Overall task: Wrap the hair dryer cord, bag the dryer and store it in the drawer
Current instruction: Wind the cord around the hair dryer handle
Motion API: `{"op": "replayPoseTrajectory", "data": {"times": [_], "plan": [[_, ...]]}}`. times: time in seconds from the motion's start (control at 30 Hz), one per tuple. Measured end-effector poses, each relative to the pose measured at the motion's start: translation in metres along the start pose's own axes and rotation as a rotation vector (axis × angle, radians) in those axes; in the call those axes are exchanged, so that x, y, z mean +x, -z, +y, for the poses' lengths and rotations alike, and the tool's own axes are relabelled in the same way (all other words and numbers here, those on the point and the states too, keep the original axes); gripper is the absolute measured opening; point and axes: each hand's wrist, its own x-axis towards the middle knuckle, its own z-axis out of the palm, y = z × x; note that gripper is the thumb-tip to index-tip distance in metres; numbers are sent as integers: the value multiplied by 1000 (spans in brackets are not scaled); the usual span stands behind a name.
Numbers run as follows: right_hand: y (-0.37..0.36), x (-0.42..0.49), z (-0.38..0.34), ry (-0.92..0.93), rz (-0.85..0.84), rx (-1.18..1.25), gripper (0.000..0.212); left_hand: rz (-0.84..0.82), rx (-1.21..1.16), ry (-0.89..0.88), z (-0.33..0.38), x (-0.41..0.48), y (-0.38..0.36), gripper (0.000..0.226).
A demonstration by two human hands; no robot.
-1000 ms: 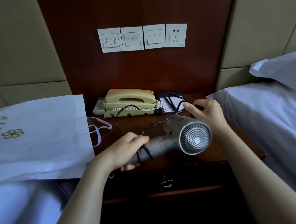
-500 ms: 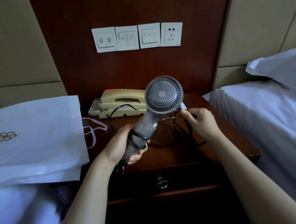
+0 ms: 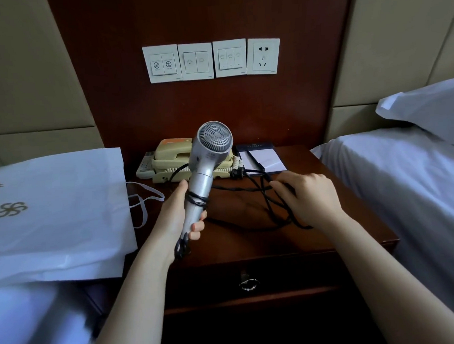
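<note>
My left hand (image 3: 176, 218) grips the handle of a silver hair dryer (image 3: 207, 157), held upright over the nightstand with its round grille facing me. A few turns of the black cord (image 3: 251, 188) circle the handle above my fingers. The loose cord runs right across the nightstand top (image 3: 252, 240) and loops under my right hand (image 3: 307, 197), whose fingers pinch it. The plug lies near the notepad. A white bag (image 3: 54, 210) with thin handles lies on the left bed. The drawer (image 3: 248, 284) with a ring pull sits shut below.
A beige telephone (image 3: 170, 161) and a remote stand at the back of the nightstand, a notepad with a pen (image 3: 262, 158) beside them. Wall switches and a socket (image 3: 263, 56) hang above. A bed with a pillow (image 3: 431, 109) lies to the right.
The dryer swung from lying sideways to upright in my left hand. My right hand dropped lower and to the right along the cord, and more cord now lies loose on the nightstand.
</note>
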Motion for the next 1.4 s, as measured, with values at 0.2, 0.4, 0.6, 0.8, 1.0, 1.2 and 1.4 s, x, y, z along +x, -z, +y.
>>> {"op": "replayPoseTrajectory", "data": {"times": [0.2, 0.4, 0.6, 0.8, 1.0, 1.2, 1.4], "plan": [[15, 8, -19, -2, -68, -75, 29, 158, 268, -163, -4, -8, -8, 38], [30, 6, -55, 233, -14, 16, 31, 359, 736, -230, -8, -3, -9, 81], [28, 12, -81, 209, -84, 192, 39, 408, 992, -221, -7, -16, -22, 71], [27, 18, -104, 187, -170, 410, 32, 419, 1077, -320, -8, -25, -37, 34], [35, 23, -83, 21, -476, 757, 26, 390, 1114, -383, -7, -25, -35, 38], [44, 22, -41, -377, -597, 990, 38, 402, 1079, -388, -2, -23, -14, 46], [37, 22, -23, -443, -485, 1052, 45, 388, 1101, -376, -1, -20, -7, 44]]}}
